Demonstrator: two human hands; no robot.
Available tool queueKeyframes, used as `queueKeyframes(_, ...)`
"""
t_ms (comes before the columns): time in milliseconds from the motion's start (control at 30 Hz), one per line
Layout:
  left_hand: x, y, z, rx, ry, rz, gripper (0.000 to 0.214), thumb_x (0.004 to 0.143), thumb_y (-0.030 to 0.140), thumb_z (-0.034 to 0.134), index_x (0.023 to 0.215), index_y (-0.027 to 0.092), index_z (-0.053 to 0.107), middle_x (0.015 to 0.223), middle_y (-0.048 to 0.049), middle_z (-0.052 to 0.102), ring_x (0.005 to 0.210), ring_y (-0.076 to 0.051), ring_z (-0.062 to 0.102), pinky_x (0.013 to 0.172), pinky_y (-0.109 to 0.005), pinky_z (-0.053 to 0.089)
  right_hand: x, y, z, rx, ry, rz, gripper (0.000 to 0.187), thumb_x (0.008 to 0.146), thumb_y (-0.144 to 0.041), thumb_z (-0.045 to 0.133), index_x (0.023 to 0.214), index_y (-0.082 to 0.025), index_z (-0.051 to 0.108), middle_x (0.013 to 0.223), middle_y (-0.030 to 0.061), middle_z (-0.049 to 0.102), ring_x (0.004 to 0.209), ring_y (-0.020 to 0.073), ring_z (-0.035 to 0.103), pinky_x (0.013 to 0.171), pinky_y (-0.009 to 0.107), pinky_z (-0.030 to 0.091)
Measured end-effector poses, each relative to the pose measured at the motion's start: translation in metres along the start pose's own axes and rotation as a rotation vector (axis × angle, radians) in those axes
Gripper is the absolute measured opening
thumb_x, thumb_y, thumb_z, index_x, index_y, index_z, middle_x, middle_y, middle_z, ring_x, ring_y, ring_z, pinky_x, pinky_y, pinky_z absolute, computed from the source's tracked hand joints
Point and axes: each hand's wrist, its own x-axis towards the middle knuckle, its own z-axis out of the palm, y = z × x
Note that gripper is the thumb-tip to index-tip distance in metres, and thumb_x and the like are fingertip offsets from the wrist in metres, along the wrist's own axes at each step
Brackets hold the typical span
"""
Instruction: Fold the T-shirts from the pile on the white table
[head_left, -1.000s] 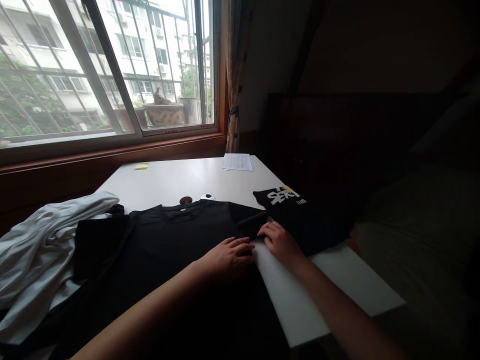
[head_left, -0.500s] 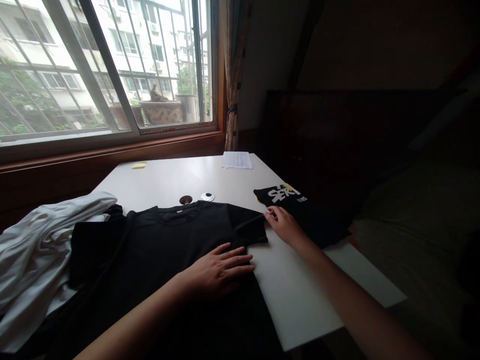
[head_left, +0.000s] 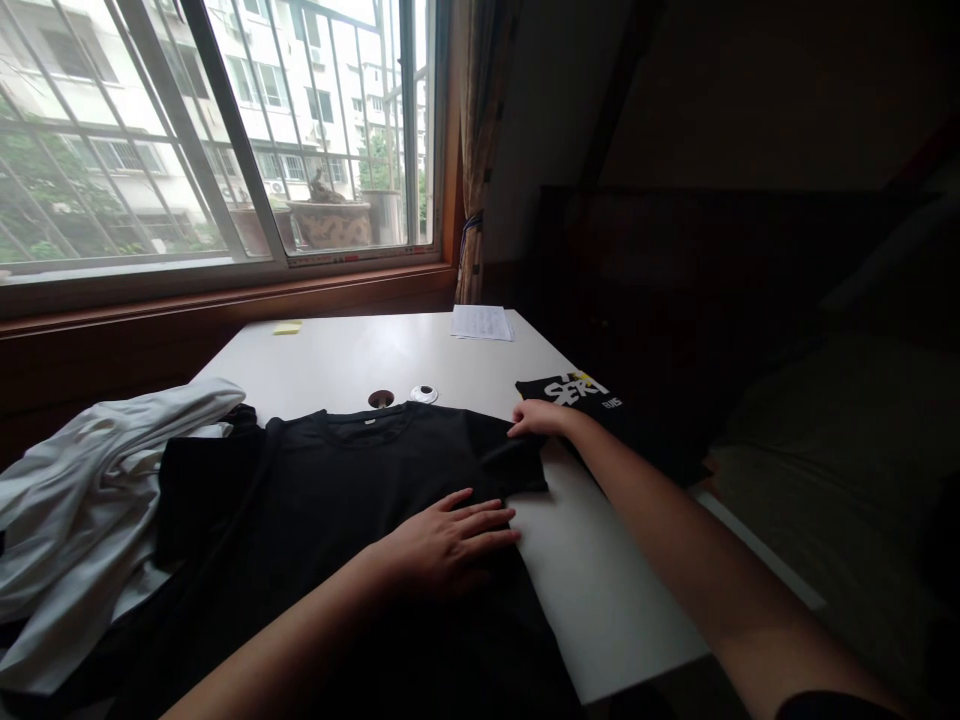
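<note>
A black T-shirt (head_left: 345,510) lies spread on the white table, its neckline toward the window and a small pale label inside the collar. My left hand (head_left: 457,540) rests flat on the shirt's right side, fingers stretched out toward its edge. At the top of the right sleeve (head_left: 514,462), my right hand (head_left: 544,418) has its fingers curled together on the cloth, pinching it. Just beyond that hand lies another black garment (head_left: 630,430) with white and yellow lettering, partly covered by my right forearm.
White cloth (head_left: 112,470) is heaped on the left, touching the shirt. The table (head_left: 337,350) bears papers (head_left: 482,322), a yellow note (head_left: 287,327), a round hole (head_left: 381,399) and a silver round cover (head_left: 424,394). A barred window and a tied curtain (head_left: 474,170) stand behind.
My right hand has shifted from the sleeve's outer end toward the shoulder, and its fingers have curled in on the cloth. My left hand stays flat on the shirt. The view has shifted slightly.
</note>
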Motion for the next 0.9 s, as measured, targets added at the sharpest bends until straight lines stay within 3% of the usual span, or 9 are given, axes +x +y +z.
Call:
queueKeyframes(100,0.002,-0.002,0.004,0.025,0.045,-0.071,0.067,0.101,0.042,0.052,0.161,0.027,0.028,0.166,-0.0079,0.033,0.154,-0.026,0.030,0.127,-0.048,0.024,0.004,0.003,-0.004,-0.012,0.063,-0.026,0.019,0.080,-0.036,0.079,0.088,-0.021,0.072,0.092,0.0038,0.074,0.082,0.0193,0.067,0.067,0.026,0.046)
queueKeyframes(233,0.004,-0.013,0.015,0.136,0.179,-0.290,0.061,0.102,0.037,0.049,0.159,0.021,0.033,0.165,-0.0112,0.033,0.155,-0.027,0.026,0.126,-0.053,0.025,0.006,0.007,0.002,-0.058,0.149,-0.054,0.012,0.087,-0.030,0.072,0.096,-0.021,0.071,0.095,0.0041,0.074,0.084,0.0179,0.066,0.070,0.025,0.046)
queueKeyframes(333,0.001,-0.023,0.024,0.180,0.202,-0.423,0.055,0.103,0.043,0.046,0.154,0.020,0.043,0.164,-0.0119,0.035,0.154,-0.030,0.027,0.125,-0.058,0.024,0.004,0.008,0.011,-0.107,0.193,-0.107,0.008,0.090,-0.024,0.068,0.098,-0.022,0.071,0.099,0.0041,0.074,0.085,0.0170,0.066,0.075,0.024,0.046)
queueKeyframes(467,-0.004,-0.031,0.029,0.155,0.150,-0.381,0.058,0.103,0.053,0.043,0.155,0.027,0.042,0.163,-0.0078,0.038,0.154,-0.030,0.029,0.126,-0.059,0.018,-0.004,0.005,0.015,-0.183,0.295,-0.154,0.012,0.094,-0.019,0.060,0.101,-0.021,0.071,0.107,0.0076,0.071,0.098,0.0214,0.064,0.086,0.029,0.046)
queueKeyframes(600,-0.004,-0.032,0.028,0.169,0.120,-0.332,0.060,0.101,0.051,0.048,0.157,0.032,0.038,0.165,-0.0050,0.036,0.154,-0.030,0.027,0.127,-0.059,0.011,-0.021,-0.016,0.020,-0.261,0.467,-0.181,0.026,0.096,-0.010,0.049,0.108,-0.018,0.071,0.116,0.0165,0.067,0.116,0.0304,0.057,0.100,0.041,0.043)
queueKeyframes(667,-0.002,-0.031,0.028,0.175,0.110,-0.336,0.059,0.101,0.052,0.048,0.157,0.034,0.037,0.165,-0.0043,0.035,0.154,-0.030,0.027,0.127,-0.059,0.011,-0.032,-0.035,0.031,-0.266,0.566,-0.242,0.032,0.097,-0.010,0.044,0.112,-0.017,0.071,0.115,0.0170,0.068,0.114,0.0301,0.058,0.103,0.043,0.044)
queueKeyframes(733,-0.001,-0.030,0.028,0.175,0.104,-0.353,0.059,0.101,0.054,0.047,0.156,0.032,0.039,0.165,-0.0046,0.036,0.154,-0.030,0.028,0.127,-0.059,0.012,-0.042,-0.054,0.049,-0.205,0.588,-0.309,0.034,0.099,-0.013,0.042,0.120,-0.018,0.069,0.118,0.0143,0.069,0.113,0.0270,0.060,0.105,0.040,0.045)
queueKeyframes(800,-0.001,-0.031,0.028,0.178,0.109,-0.398,0.060,0.101,0.055,0.046,0.155,0.029,0.041,0.164,-0.0060,0.036,0.154,-0.030,0.029,0.126,-0.058,0.016,-0.051,-0.068,0.071,-0.135,0.522,-0.305,0.039,0.102,-0.021,0.041,0.133,-0.016,0.063,0.133,0.0136,0.065,0.125,0.0253,0.058,0.111,0.038,0.042)
queueKeyframes(900,-0.004,-0.035,0.024,0.214,0.155,-0.575,0.058,0.103,0.051,0.043,0.155,0.025,0.042,0.164,-0.0074,0.036,0.154,-0.028,0.029,0.125,-0.056,0.023,-0.063,-0.074,0.097,-0.117,0.430,-0.201,0.052,0.104,-0.033,0.036,0.151,-0.014,0.048,0.160,0.0130,0.043,0.149,0.0269,0.037,0.123,0.044,0.029)
